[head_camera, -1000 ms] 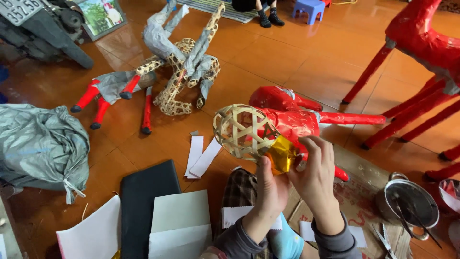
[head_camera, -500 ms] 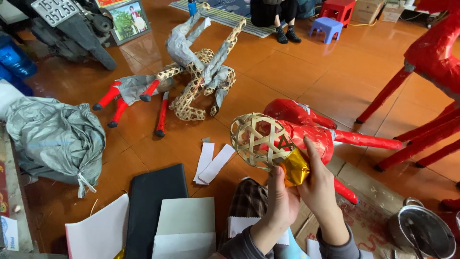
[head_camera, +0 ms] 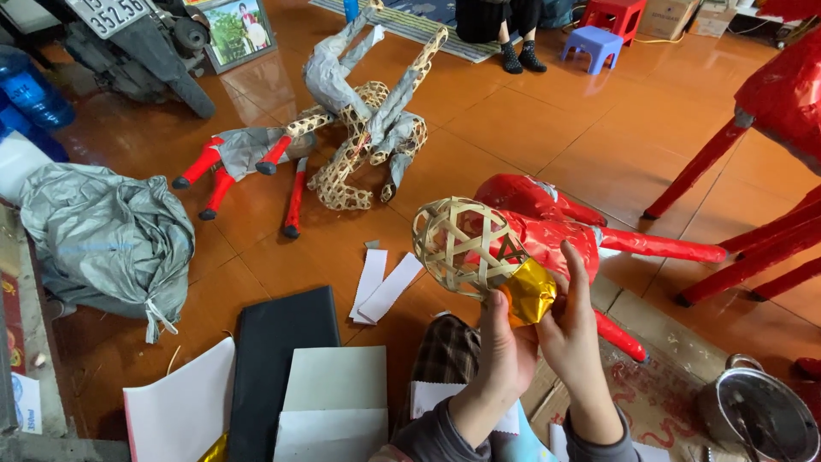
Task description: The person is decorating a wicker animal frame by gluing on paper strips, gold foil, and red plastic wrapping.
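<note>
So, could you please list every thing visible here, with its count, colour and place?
Woven bamboo ball: one, tan, held up at centre.
Gold foil: one piece, on the ball's lower end.
Red-wrapped figure: one, behind the ball.
Bare woven frame: one, tan and grey, upper centre.
White paper strips: two, on the floor.
Black sheet: one, lower left.
Grey cover: one, left.
Metal pot: one, lower right.
Left hand: touches the foil.
Right hand: touches the foil.

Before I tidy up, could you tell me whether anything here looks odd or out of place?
The woven bamboo frame on the floor lies tipped over, only partly wrapped in grey paper. White paper strips lie scattered near it.
</note>
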